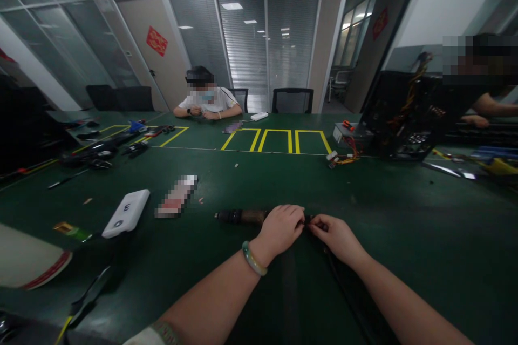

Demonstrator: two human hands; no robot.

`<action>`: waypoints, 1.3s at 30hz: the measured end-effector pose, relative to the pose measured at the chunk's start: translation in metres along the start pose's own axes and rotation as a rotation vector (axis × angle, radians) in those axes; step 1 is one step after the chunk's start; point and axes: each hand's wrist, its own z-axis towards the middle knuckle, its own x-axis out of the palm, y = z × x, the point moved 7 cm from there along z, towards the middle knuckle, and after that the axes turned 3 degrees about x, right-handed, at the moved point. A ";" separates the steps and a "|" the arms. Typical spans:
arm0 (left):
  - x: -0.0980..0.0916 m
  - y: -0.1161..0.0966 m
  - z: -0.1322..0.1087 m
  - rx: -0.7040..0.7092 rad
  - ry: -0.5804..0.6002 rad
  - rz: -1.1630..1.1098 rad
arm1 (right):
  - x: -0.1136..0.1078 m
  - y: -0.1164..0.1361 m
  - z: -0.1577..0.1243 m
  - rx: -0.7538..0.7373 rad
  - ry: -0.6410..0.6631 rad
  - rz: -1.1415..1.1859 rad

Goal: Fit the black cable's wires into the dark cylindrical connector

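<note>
L hand (279, 230) closed round a dark cyl. part (243, 217) lying on the green bench mat (408, 226), R hand (335, 237) pinching its tip, brown middle section showing, work state unclear.

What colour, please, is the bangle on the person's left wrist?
The bangle is a pale, milky green, as the head view shows.

We work under ceiling panel lights (232, 6) in a dimly lit room; they glare on the glass partition (40, 32) and sheen on the green tabletop (404, 215). Our left hand (279, 230) and right hand (335, 237) cast faint shadows. Wide-angle distortion bows the edges.
</note>
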 end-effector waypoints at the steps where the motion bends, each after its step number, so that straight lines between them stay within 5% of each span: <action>1: 0.001 0.000 0.000 0.001 0.002 -0.002 | 0.000 0.000 0.000 -0.002 0.000 0.003; 39: 0.003 0.000 0.001 0.022 0.002 -0.003 | 0.001 -0.002 0.001 -0.006 -0.028 -0.014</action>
